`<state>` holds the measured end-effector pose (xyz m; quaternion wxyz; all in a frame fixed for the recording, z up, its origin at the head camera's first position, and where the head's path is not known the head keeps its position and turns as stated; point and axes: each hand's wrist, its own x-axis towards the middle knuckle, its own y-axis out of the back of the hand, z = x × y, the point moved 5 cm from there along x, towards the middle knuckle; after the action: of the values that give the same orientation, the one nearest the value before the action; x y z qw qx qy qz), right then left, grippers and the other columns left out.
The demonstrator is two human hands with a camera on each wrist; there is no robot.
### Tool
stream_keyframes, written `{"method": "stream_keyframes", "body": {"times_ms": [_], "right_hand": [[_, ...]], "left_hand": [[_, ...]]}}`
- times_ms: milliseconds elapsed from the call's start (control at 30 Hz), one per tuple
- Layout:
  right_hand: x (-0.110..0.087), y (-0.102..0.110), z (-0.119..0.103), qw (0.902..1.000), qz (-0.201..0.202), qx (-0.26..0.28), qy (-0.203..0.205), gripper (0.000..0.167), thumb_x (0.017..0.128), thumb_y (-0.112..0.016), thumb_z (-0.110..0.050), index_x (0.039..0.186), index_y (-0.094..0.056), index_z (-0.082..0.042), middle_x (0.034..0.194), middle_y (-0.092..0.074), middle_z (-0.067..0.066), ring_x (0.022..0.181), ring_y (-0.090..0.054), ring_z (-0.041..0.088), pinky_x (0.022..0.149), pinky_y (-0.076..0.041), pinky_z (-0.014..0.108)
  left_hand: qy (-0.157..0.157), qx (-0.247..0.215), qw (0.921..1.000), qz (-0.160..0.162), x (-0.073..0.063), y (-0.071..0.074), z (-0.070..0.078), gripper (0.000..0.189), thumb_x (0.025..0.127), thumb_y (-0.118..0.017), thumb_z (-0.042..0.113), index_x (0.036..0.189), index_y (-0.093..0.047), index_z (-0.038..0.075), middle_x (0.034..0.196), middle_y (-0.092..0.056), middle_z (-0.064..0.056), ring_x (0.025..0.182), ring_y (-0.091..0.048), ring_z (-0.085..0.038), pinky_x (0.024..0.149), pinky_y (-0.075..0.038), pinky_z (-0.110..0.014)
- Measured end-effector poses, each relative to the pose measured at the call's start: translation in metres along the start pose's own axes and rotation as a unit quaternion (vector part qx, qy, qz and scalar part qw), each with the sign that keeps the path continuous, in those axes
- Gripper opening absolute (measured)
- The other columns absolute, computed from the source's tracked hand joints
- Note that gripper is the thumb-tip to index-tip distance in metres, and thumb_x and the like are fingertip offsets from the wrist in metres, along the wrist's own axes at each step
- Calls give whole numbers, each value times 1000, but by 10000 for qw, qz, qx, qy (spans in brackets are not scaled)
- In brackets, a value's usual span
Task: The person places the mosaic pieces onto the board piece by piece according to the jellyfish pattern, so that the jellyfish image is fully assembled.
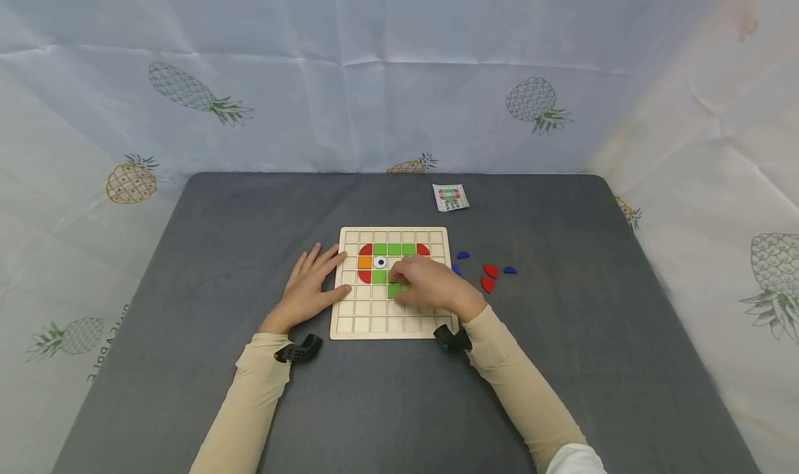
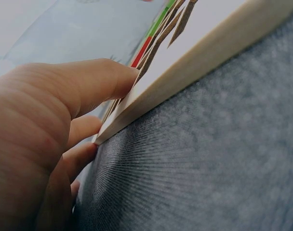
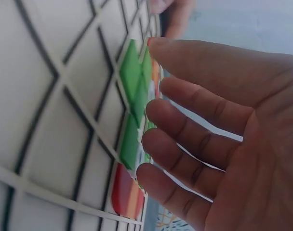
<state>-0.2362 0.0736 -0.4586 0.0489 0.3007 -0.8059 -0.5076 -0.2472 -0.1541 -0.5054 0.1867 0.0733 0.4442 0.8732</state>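
Note:
A wooden grid board (image 1: 358, 327) holds a pattern of green tiles (image 1: 394, 249), red rounded pieces (image 1: 365, 250), an orange tile (image 1: 365, 261) and a white eye tile (image 1: 379, 261). My left hand (image 1: 306, 288) lies spread at the board's left edge, its thumb (image 2: 105, 79) and fingertips touching the rim. Over the pattern, my right hand (image 1: 431, 284) has its fingers gently bent and its fingertips close above the tiles, with nothing showing between them. Part of the pattern is hidden under it. One green tile (image 1: 394, 291) sits in the row below.
Loose red pieces (image 1: 489, 284) and blue half-round pieces (image 1: 510, 270) lie right of the board on the grey table (image 1: 593, 335). A small printed card (image 1: 451, 198) rests near the back edge. Behind hangs a pineapple-patterned cloth (image 1: 374, 113).

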Motion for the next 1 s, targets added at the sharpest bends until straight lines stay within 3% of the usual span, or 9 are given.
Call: {"method": "stream_keyframes", "body": {"times_ms": [200, 367, 500, 667, 800, 1000], "right_hand": [[-10, 18, 8, 9983, 195, 554, 14, 30, 94, -72, -20, 121, -70, -8, 99, -67, 1, 85, -57, 14, 79, -52, 31], [-21, 30, 30, 9956, 348, 820, -299, 29, 97, -67, -18, 123, -68, -6, 95, -67, 3, 77, -57, 15, 69, -50, 28], [-33, 39, 52, 9922, 365, 975, -679, 29, 101, -61, -21, 125, -66, -5, 102, -69, 8, 78, -58, 17, 68, -50, 29], [-45, 45, 80, 9878, 235, 883, -1264, 30, 103, -58, -23, 125, -64, -4, 107, -70, 13, 76, -59, 19, 68, -51, 32], [-53, 51, 99, 9830, 278, 673, -1683, 30, 101, -61, -20, 124, -64, -2, 112, -70, 18, 82, -63, 23, 76, -56, 39], [-63, 53, 122, 9789, 262, 529, -1956, 34, 98, -64, -18, 125, -63, 2, 110, -68, 19, 87, -61, 26, 80, -54, 43]], "left_hand": [[11, -12, 10000, 4, -1, 0, 0, 76, 92, -71, 39, 158, -39, 17, 169, -26, -9, 160, -4, -36, 129, 4, -54], [15, -9, 10000, 3, 0, -1, -1, 76, 92, -71, 39, 158, -39, 16, 169, -26, -10, 160, -4, -36, 129, 4, -55], [10, -18, 10000, 27, 0, -1, -1, 76, 92, -71, 39, 158, -39, 16, 169, -26, -9, 160, -4, -36, 129, 4, -54], [69, -37, 10000, -19, -1, 0, 1, 77, 92, -71, 38, 158, -38, 15, 169, -26, -11, 160, -3, -37, 129, 5, -54], [83, -50, 9999, -35, -1, 0, 2, 77, 92, -71, 37, 158, -38, 15, 169, -26, -11, 160, -3, -37, 129, 5, -54], [73, -31, 10000, -29, -1, 0, 3, 76, 93, -70, 38, 158, -38, 15, 169, -26, -11, 160, -3, -37, 129, 5, -55]]}}
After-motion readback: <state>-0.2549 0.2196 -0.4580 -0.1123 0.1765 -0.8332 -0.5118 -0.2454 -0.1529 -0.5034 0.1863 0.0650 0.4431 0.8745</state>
